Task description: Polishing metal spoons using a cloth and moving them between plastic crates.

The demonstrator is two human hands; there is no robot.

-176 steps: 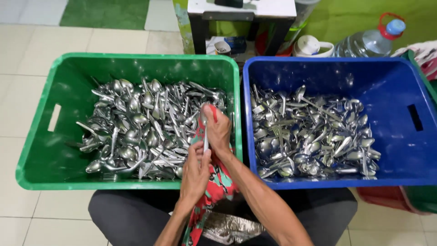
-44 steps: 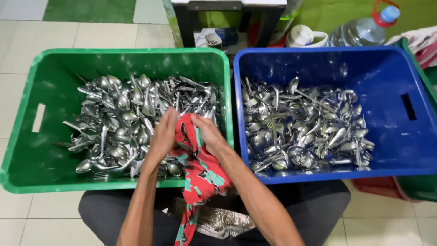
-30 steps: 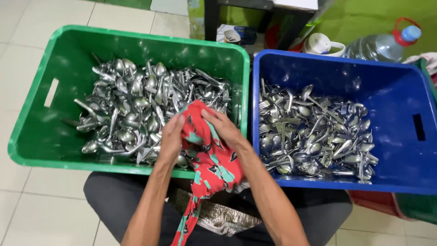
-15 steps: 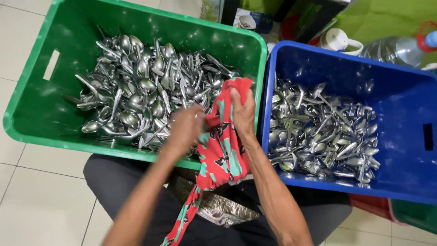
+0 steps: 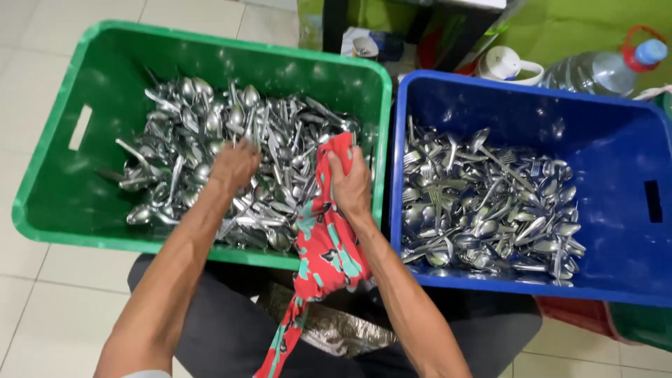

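You sit over a pale tiled floor [image 5: 28, 301] with a green wall [image 5: 560, 28] beyond. Before you stand a green crate [image 5: 63, 203] and, touching its right side, a blue crate [image 5: 616, 140], each holding a heap of steel cutlery. Behind the blue one are a clear water bottle [image 5: 595, 70] and a white cup [image 5: 504, 64]. Your right hand [image 5: 350, 185] is closed on a red patterned cloth [image 5: 325, 252] draped over the green crate's near rim. Your left hand [image 5: 234, 164] lies, fingers curled, on the spoons [image 5: 189, 133]; whether it grips one you cannot tell.
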